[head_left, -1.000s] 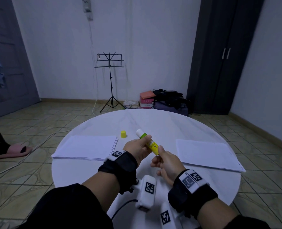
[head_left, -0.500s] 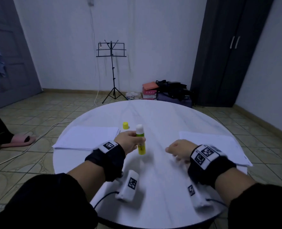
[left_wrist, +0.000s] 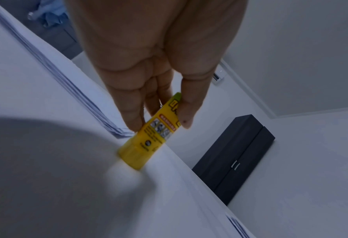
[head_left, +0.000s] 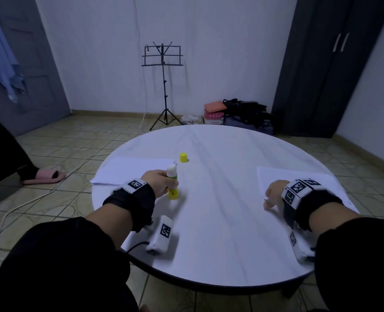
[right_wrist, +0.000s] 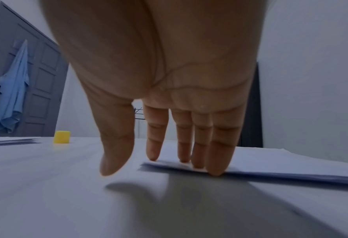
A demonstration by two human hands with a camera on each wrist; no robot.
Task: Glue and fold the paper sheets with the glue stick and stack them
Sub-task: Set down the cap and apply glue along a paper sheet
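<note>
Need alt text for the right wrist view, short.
The right hand reaches down with straight fingers, their tips touching the near edge of a paper stack on the white table. A yellow cap stands further back on the left.

Table (head_left: 220, 221) smooth, faintly glossy white; glue stick (head_left: 172, 188) shiny yellow plastic; sheets (right_wrist: 281, 162) matt paper.
</note>
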